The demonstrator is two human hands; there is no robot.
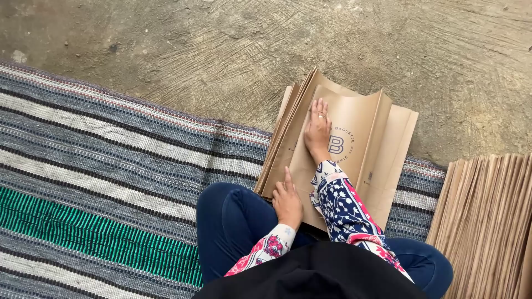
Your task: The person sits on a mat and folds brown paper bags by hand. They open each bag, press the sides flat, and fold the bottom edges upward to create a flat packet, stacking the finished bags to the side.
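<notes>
brown kraft paper bag (354,138), printed with a round logo, lies flat on a stack of folded bags (282,138) at the far edge of the striped woven mat (100,182), apparently pinned there to keep its bowed side panels from springing up. the right hand (317,132) presses palm-down, fingers spread, on the bag's face; the left hand (287,202) rests at the bag's near edge, forefinger extended, gripping nothing. bare concrete floor (221,50) lies open beyond the bag, and another bundle of bags (487,216) crowds its right side.
</notes>
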